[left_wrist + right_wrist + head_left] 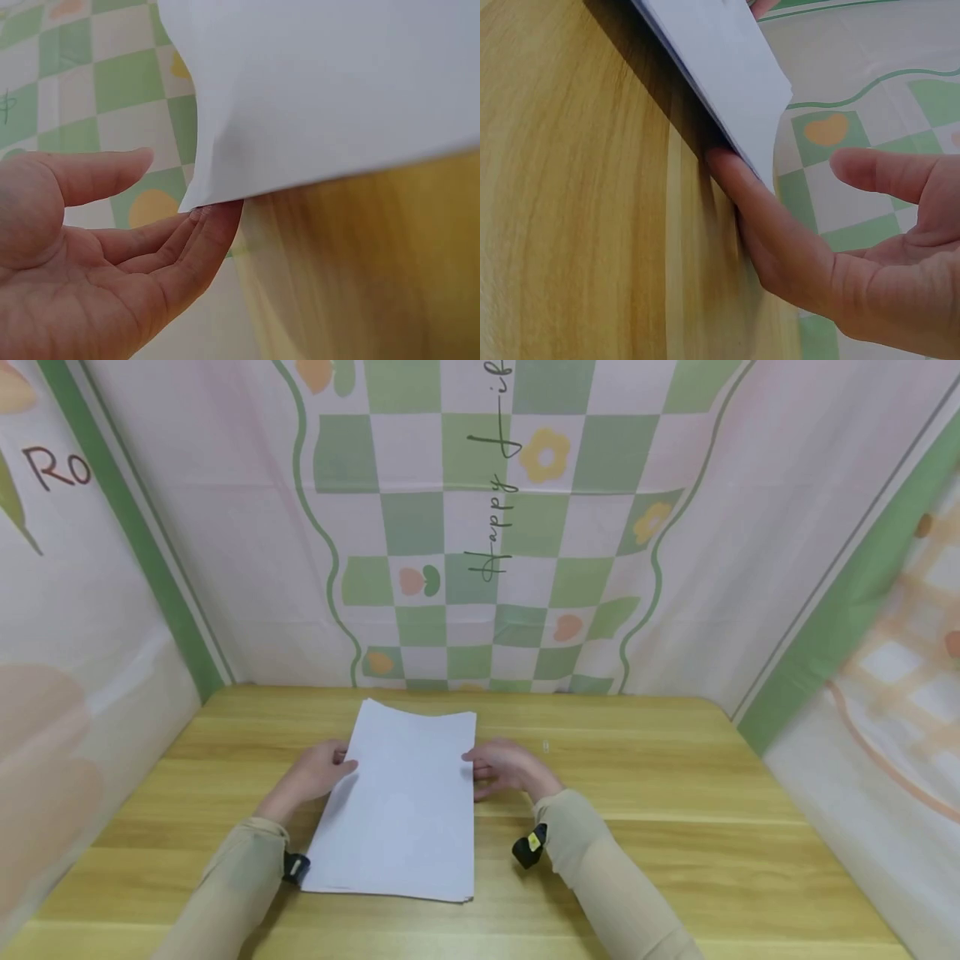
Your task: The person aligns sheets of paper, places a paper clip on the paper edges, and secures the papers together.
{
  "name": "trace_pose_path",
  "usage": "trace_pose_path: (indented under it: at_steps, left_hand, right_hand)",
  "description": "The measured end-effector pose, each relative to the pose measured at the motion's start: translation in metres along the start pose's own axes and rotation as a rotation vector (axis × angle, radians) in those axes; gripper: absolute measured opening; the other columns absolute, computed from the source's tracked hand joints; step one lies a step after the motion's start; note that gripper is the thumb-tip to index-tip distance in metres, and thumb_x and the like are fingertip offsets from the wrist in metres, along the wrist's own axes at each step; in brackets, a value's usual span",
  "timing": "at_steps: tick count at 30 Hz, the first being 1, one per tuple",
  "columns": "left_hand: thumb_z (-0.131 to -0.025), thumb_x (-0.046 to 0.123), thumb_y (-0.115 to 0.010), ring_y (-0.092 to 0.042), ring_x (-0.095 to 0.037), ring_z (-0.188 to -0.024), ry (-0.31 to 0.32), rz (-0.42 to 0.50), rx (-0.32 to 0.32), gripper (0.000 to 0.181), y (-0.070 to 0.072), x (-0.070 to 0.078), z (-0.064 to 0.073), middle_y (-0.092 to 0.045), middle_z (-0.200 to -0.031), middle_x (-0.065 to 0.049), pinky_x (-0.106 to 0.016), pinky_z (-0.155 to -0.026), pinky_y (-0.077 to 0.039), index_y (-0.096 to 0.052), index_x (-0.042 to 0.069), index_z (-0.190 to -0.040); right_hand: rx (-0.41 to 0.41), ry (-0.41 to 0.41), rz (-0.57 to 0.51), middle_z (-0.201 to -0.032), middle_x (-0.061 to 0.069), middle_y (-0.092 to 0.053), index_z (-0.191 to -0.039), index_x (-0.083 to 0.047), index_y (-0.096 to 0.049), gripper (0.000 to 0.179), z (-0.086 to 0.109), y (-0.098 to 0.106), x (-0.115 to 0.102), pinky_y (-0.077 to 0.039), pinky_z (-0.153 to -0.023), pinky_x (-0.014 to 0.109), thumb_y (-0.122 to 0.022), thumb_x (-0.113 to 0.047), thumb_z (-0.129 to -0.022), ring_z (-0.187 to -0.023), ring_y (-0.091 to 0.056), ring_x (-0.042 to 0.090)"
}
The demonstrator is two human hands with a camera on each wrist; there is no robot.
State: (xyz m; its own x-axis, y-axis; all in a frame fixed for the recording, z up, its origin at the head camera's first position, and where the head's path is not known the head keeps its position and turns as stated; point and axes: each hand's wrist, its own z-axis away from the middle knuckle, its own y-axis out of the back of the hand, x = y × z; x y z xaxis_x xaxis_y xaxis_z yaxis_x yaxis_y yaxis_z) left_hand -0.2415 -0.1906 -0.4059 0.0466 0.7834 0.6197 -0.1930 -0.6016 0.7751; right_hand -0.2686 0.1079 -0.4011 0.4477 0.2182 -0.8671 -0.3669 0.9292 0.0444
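A stack of white paper sheets (411, 810) lies lengthwise between my two hands, its far edge slightly bowed. At its left long side, my left hand (309, 777) has its fingertips against the underside of the edge, as the left wrist view shows; the thumb (112, 171) stands apart from the sheets. Opposite it, my right hand (510, 767) supports the right edge with extended fingers (754, 191) beneath, its thumb (877, 171) also raised off the paper. A few sheet edges stick out unevenly at the near right corner.
A wooden table (675, 827) carries everything. Beyond the right hand lies a small pale, clip-like item (546, 747). A printed checkered cloth (480, 527) hangs behind the table's far edge, with more cloth at both sides. Each wrist wears a small black camera.
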Motion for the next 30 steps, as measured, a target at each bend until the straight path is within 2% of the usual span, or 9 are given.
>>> trace_pose_path:
  at_steps: [3,6,10,15,20,22,24,27,30]
  left_hand:
    - [-0.095,0.020,-0.054,-0.057,-0.041,-0.107,-0.004,0.007,0.001,0.045,0.001,-0.001,-0.001,-0.057,-0.119,-0.030,-0.049,-0.088,-0.051,-0.048,-0.012,-0.126]
    - [-0.094,0.020,-0.056,-0.059,-0.037,-0.102,-0.006,0.034,-0.002,0.046,0.002,-0.003,-0.002,-0.059,-0.115,-0.028,-0.047,-0.086,-0.051,-0.049,-0.013,-0.125]
    - [-0.092,0.016,-0.057,-0.061,-0.032,-0.096,0.004,0.150,-0.039,0.047,0.003,-0.008,-0.004,-0.058,-0.113,-0.029,-0.042,-0.082,-0.054,-0.046,-0.016,-0.125]
    - [-0.090,0.008,-0.058,-0.060,-0.035,-0.101,0.021,0.312,-0.089,0.048,0.004,-0.013,-0.005,-0.055,-0.117,-0.034,-0.040,-0.086,-0.054,-0.041,-0.020,-0.126]
    - [-0.087,0.005,-0.060,-0.060,-0.034,-0.102,0.040,0.355,-0.094,0.049,0.004,-0.014,-0.004,-0.054,-0.119,-0.034,-0.040,-0.087,-0.053,-0.042,-0.019,-0.126]
    - [-0.086,0.004,-0.060,-0.060,-0.034,-0.101,0.022,0.366,-0.102,0.049,0.003,-0.015,-0.003,-0.054,-0.119,-0.034,-0.040,-0.087,-0.053,-0.042,-0.019,-0.126]
    - [-0.086,0.002,-0.060,-0.060,-0.033,-0.101,0.007,0.386,-0.107,0.049,0.003,-0.016,-0.004,-0.054,-0.119,-0.034,-0.041,-0.087,-0.053,-0.042,-0.019,-0.125]
    - [-0.086,0.000,-0.058,-0.060,-0.034,-0.101,-0.019,0.388,-0.115,0.047,0.001,-0.017,-0.005,-0.054,-0.119,-0.035,-0.042,-0.088,-0.052,-0.041,-0.019,-0.126]
    - [-0.088,0.001,-0.055,-0.058,-0.037,-0.105,-0.019,0.362,-0.113,0.046,0.000,-0.018,-0.006,-0.054,-0.120,-0.034,-0.044,-0.091,-0.051,-0.041,-0.018,-0.126]
  right_hand:
    - [-0.015,0.013,0.033,-0.139,0.034,-0.039,-0.137,0.013,-0.031,0.054,-0.001,0.000,0.000,-0.055,-0.084,0.047,-0.054,-0.008,-0.093,-0.125,-0.045,0.043]
    - [-0.005,0.020,0.057,-0.126,0.031,-0.050,-0.131,0.013,-0.037,0.047,-0.002,0.000,0.002,-0.055,-0.083,0.045,-0.056,-0.006,-0.092,-0.112,-0.056,0.037]
    - [0.015,0.019,0.055,-0.116,0.026,-0.055,-0.126,0.012,-0.041,0.042,-0.003,-0.001,0.003,-0.056,-0.082,0.043,-0.057,-0.005,-0.091,-0.101,-0.059,0.032]
    - [0.018,0.012,0.044,-0.124,0.029,-0.049,-0.127,0.012,-0.041,0.043,-0.003,-0.002,0.003,-0.056,-0.082,0.043,-0.056,-0.005,-0.091,-0.113,-0.054,0.036]
    - [0.008,0.007,0.035,-0.136,0.031,-0.041,-0.132,0.012,-0.038,0.047,-0.004,-0.003,0.004,-0.054,-0.086,0.045,-0.055,-0.006,-0.092,-0.126,-0.044,0.041]
    - [0.006,0.004,0.032,-0.137,0.030,-0.041,-0.133,0.012,-0.037,0.047,-0.005,-0.003,0.005,-0.053,-0.087,0.046,-0.053,-0.006,-0.093,-0.127,-0.043,0.041]
    - [0.000,0.003,0.036,-0.132,0.029,-0.045,-0.130,0.011,-0.040,0.042,-0.006,-0.004,0.005,-0.053,-0.087,0.046,-0.052,-0.005,-0.093,-0.122,-0.047,0.040]
    - [-0.008,0.006,0.041,-0.114,0.023,-0.053,-0.118,0.008,-0.045,0.028,-0.007,-0.006,0.005,-0.053,-0.087,0.046,-0.049,-0.001,-0.092,-0.104,-0.056,0.032]
    - [-0.015,0.009,0.044,-0.097,0.015,-0.053,-0.108,0.004,-0.044,0.019,-0.008,-0.007,0.006,-0.054,-0.085,0.045,-0.047,0.004,-0.089,-0.088,-0.056,0.025]
